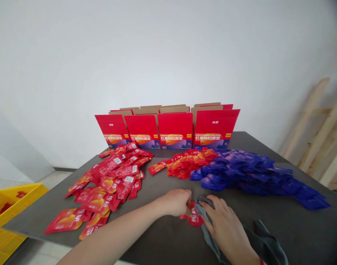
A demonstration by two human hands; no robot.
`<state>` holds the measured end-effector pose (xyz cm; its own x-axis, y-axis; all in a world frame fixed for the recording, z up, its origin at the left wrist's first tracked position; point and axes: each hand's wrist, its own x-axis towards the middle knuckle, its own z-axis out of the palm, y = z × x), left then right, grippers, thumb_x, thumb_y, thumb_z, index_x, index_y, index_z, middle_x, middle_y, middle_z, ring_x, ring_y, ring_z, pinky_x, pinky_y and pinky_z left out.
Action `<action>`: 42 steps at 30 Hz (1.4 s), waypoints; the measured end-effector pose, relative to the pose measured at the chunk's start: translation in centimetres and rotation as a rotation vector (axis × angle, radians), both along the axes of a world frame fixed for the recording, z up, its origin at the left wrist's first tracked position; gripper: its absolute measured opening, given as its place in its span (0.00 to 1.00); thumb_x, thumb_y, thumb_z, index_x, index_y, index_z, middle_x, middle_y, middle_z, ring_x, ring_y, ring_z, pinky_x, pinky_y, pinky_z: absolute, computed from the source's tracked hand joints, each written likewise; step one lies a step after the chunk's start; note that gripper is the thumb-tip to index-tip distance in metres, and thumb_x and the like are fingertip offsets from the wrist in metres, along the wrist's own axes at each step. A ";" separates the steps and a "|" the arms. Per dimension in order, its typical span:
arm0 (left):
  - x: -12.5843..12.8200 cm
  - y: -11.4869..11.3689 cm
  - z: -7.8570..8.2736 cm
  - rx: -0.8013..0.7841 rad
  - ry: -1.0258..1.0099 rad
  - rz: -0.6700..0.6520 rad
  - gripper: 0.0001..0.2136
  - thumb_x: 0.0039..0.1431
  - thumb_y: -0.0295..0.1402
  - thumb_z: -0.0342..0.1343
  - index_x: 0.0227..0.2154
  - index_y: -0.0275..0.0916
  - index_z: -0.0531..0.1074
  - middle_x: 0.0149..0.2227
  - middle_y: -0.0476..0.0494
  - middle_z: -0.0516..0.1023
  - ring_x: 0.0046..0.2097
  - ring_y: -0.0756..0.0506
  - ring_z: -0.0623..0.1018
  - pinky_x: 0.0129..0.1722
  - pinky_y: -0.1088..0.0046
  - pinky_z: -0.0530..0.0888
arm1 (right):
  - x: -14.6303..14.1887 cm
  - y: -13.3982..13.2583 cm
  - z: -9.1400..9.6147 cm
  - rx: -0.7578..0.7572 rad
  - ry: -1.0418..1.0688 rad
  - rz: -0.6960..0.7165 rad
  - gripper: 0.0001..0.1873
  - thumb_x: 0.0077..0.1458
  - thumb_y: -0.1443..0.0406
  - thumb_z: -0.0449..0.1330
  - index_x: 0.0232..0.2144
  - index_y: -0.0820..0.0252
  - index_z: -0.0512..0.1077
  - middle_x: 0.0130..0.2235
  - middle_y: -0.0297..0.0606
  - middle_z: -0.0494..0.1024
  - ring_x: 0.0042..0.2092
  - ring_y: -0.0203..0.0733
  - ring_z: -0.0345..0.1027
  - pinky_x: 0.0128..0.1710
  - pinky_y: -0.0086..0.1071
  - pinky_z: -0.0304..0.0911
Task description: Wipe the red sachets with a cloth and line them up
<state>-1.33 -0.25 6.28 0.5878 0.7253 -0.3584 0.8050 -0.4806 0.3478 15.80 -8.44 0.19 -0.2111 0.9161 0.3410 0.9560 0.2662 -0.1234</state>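
A plain white wall (168, 55) rises far beyond the fingers (215, 208), lit softly and evenly. The dark grey counter (295, 228) spreads beneath and around them. Well to their right, pale wooden frames (317, 121) stand slanted by the wall. Well to their left and lower lie pale floor (55, 178) and a yellow crate (8, 209).

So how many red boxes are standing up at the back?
4 red boxes in a row at the back of the table: leftmost, second, third, rightmost. More may hide behind the brown flaps.
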 end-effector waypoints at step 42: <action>0.5 0.4 -3.0 -0.224 -0.398 0.012 0.23 0.47 0.27 0.57 0.49 0.42 0.67 0.40 0.50 0.76 0.38 0.48 0.74 0.35 0.76 0.68 | 5.1 -1.3 -0.4 0.020 -0.212 -0.020 0.26 0.48 0.75 0.52 0.49 0.56 0.72 0.43 0.44 0.74 0.39 0.43 0.71 0.34 0.34 0.71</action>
<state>-0.78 0.14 3.32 0.7034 0.6634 -0.2553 0.5929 -0.3494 0.7255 20.94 -9.76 -0.21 -0.2620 0.9144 0.3086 0.9651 0.2474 0.0862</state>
